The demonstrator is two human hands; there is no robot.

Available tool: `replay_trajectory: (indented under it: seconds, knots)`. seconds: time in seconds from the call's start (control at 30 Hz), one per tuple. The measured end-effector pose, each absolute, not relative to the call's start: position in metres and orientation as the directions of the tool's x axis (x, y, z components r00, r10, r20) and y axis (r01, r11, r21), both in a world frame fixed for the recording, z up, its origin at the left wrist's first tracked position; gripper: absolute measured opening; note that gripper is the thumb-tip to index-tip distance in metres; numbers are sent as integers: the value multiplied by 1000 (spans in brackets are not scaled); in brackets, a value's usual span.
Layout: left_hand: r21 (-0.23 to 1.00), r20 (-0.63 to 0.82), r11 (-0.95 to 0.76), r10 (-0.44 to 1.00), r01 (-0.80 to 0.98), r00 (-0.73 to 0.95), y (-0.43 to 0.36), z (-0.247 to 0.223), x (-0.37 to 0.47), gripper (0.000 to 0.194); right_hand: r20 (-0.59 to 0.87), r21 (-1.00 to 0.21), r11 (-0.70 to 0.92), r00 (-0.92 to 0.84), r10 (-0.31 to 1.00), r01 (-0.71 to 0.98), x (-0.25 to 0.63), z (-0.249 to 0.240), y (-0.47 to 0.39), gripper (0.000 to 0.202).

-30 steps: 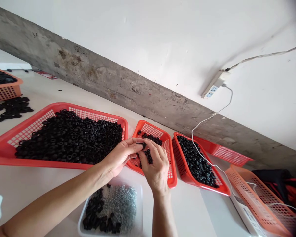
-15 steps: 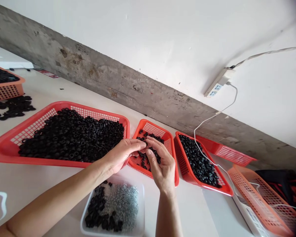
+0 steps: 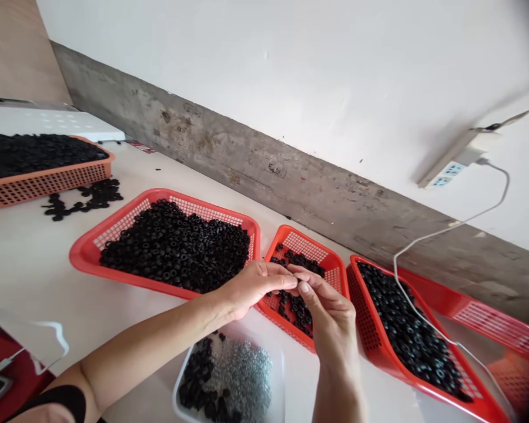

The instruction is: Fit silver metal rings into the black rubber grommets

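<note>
Orange mesh, far left on the tabletop (image 3: 35, 258), forms a basket (image 3: 48, 179) heaped with black rings, and a few loose rings (image 3: 86, 197) lie just beside its near right corner. Moving right, we see a large red tray (image 3: 86, 255) piled with black rings (image 3: 176, 247). Nearer to us, a clear tub (image 3: 275, 364) holds black rings on its left side and small silvery parts (image 3: 242, 376) on its right. Above that tub our left hand (image 3: 247, 285) reaches across, its grip nearly closed, thumb and fingers pinched together at the tips; what sits between them is too small for us to make out. Our right hand (image 3: 330, 311) meets it fingertip to fingertip, its grip likewise pinched nearly shut, and we cannot tell whether it has hold of a ring. Both hands hover over the small red basket (image 3: 335, 267), which carries a thin scatter of black rings. Just right of it, a longer red basket (image 3: 374, 346) is filled with more black rings, and a white cable (image 3: 423, 238) trails over it from a power strip (image 3: 449, 167) on the wall (image 3: 291, 76).
</note>
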State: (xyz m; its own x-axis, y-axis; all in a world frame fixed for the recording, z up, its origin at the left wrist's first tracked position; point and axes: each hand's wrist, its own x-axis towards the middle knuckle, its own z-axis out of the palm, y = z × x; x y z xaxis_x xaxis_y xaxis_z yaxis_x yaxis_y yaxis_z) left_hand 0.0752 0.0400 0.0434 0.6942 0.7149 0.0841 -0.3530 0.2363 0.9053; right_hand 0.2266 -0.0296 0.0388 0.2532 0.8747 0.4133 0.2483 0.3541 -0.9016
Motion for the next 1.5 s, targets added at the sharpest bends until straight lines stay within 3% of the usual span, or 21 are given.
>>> replay_trajectory:
  seconds: [0.27, 0.37, 0.43, 0.6, 0.73, 1.07, 1.2, 1.5]
  knots:
    - [892, 55, 269, 732, -362, 679, 40, 41, 79, 23, 396, -897, 308, 272, 877, 317, 229, 37, -29, 23]
    - [891, 56, 260, 751, -372, 658, 39, 42, 79, 23, 481, -831, 339, 264, 836, 440, 226, 41, -32, 21]
    - [886, 51, 262, 766, -383, 641, 38, 43, 78, 24, 589, -709, 381, 202, 782, 594, 222, 46, -34, 22]
    - [863, 52, 294, 758, -411, 651, 34, 50, 75, 23, 768, -228, 370, -68, 637, 901, 212, 48, -34, 33]
    - [875, 35, 277, 782, -398, 622, 25, 56, 70, 24, 801, -61, 296, -130, 584, 953, 206, 45, -33, 25]
    - [951, -13, 170, 856, -258, 516, 7, 39, 36, 23, 768, -15, 420, -259, 586, 907, 184, 43, -33, 13]
    - [943, 14, 182, 818, -280, 576, -4, 34, 23, 28, 784, -29, 472, -274, 558, 881, 181, 40, -33, 12]
    - [928, 11, 164, 886, -336, 463, -21, 28, 15, 27, 746, -54, 659, -408, 526, 750, 176, 36, -32, 22]
